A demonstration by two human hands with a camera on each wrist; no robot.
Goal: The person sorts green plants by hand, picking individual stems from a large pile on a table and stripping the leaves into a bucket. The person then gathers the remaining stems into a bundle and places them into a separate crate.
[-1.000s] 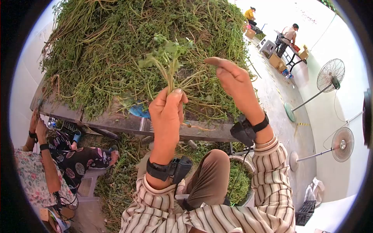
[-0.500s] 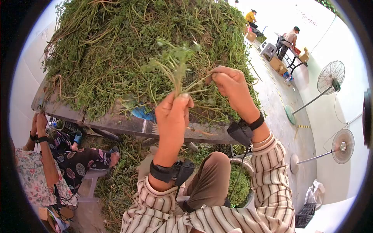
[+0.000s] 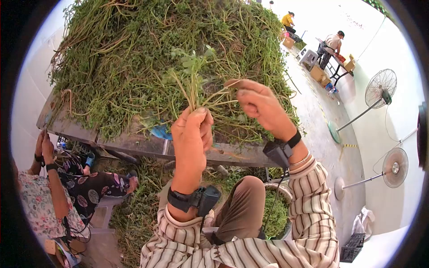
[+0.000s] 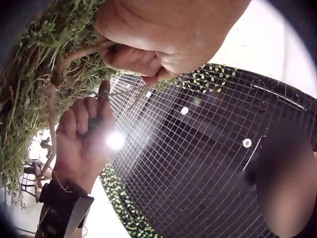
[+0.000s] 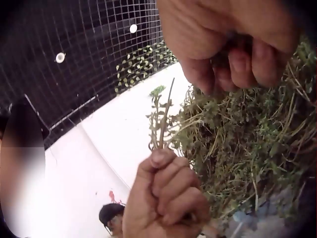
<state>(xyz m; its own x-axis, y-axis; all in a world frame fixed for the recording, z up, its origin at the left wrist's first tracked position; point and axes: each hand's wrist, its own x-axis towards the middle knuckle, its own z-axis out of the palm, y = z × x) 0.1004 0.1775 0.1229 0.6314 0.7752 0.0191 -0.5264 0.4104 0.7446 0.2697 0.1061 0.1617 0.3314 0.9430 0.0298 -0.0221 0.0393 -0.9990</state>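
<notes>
My left hand (image 3: pixel 192 131) grips a small bunch of leafy green stems (image 3: pixel 192 87) upright between thumb and fingers, leaves at the top. Several bare stems (image 3: pixel 219 96) fan out from it to the right. At their outer ends is my right hand (image 3: pixel 263 107), which pinches a thin stem with thumb and forefinger, its other fingers curled. From the right wrist view, the left hand (image 5: pixel 166 193) shows its thumb pressed over the bunch. A thin stem (image 4: pixel 126 92) spans the gap between both hands in the left wrist view. Behind them rises a large heap of green plants (image 3: pixel 147 58).
The heap lies on a dark table (image 3: pixel 129 146), with a blue scrap (image 3: pixel 161 131) near its front edge. A tub of greens (image 3: pixel 276 212) stands beside my knee. Another person (image 3: pixel 49 201) sits at the left. Two standing fans (image 3: pixel 380 88) are at the right.
The right hand came in to the stem ends from further off, then shifted left towards the bunch. My left hand keeps its grip, swaying slightly right and back.
</notes>
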